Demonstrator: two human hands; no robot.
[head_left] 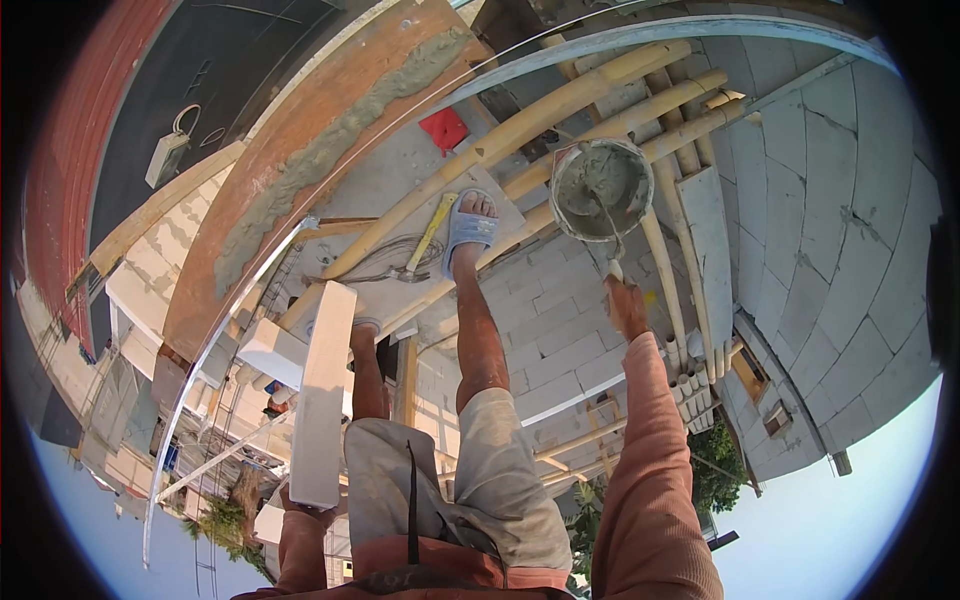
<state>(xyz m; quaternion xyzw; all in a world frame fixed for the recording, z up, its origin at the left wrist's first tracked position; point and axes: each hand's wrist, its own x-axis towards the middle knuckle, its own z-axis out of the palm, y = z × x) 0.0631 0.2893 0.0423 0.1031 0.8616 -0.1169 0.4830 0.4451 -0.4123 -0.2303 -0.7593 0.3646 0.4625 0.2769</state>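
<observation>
My left hand (308, 508) is closed around the lower end of a long pale concrete block (323, 400), which stands on end at my left side. The block hides most of those fingers. On the right, my right hand (627, 308) grips the light handle of a trowel (615, 268). The trowel's blade dips into wet grey mortar (600, 185) inside a round bucket (557, 205). That bucket sits by the bamboo poles, beyond my right hand. Along the far left, a thick strip of mortar (340, 140) lies on a reddish-brown surface (225, 185).
Bamboo poles (520, 130) cross under and beside my sandalled foot (470, 235). Near it lie a yellow-handled hammer (430, 235), loose wire and a red item (443, 130). A taut pale line (300, 228) borders the mortar strip. A grey block wall (830, 230) rises at right.
</observation>
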